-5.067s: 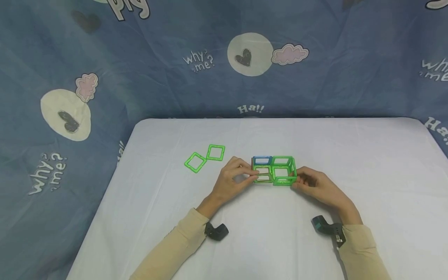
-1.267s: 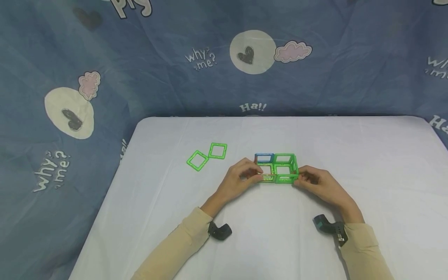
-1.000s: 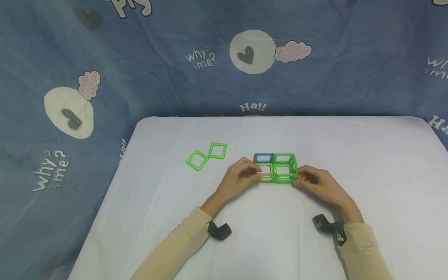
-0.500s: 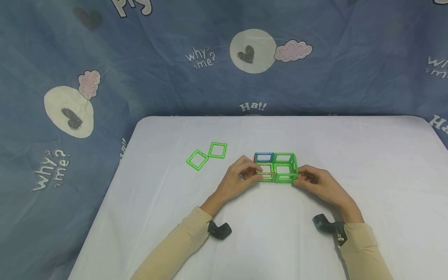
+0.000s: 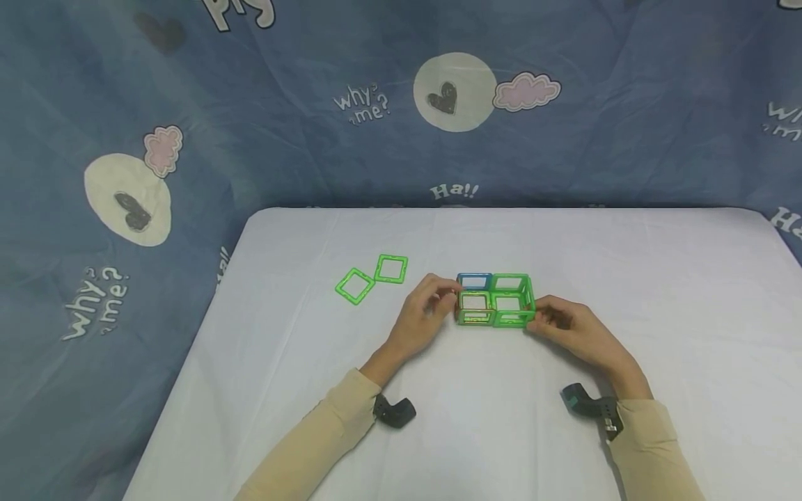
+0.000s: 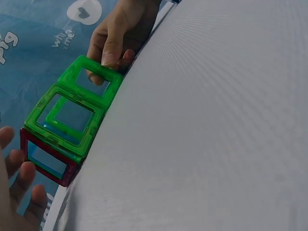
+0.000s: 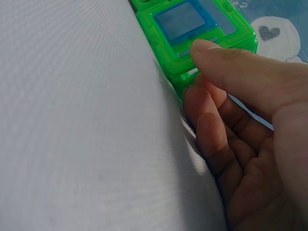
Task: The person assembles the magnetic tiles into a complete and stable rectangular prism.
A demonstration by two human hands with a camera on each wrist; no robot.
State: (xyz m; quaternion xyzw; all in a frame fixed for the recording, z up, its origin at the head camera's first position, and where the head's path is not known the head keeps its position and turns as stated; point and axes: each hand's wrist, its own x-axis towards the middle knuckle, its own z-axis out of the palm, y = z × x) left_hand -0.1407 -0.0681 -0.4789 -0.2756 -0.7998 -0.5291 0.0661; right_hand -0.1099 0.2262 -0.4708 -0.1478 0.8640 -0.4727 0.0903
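Observation:
A box-shaped build of magnetic tiles (image 5: 493, 300) stands on the white table, made of two joined cubes. Most of its tiles are green; a blue tile (image 5: 474, 276) is at the back left, and a red tile (image 6: 70, 174) forms the left end. My right hand (image 5: 571, 332) pinches the right end, its thumb on a green tile's corner in the right wrist view. My left hand (image 5: 418, 317) is by the left end, fingers spread near the red tile in the left wrist view; whether a fingertip touches it I cannot tell.
Two loose green square tiles lie flat to the left of the build: a diagonal one (image 5: 346, 296) and an upright-set one (image 5: 378, 268), corners meeting. The white table (image 5: 476, 417) extends around them, with a blue printed cloth (image 5: 301, 160) behind.
Five seconds ago my left hand held a tile at the front left of the build; that tile now sits against the front. The left hand has just let go and drawn slightly back.

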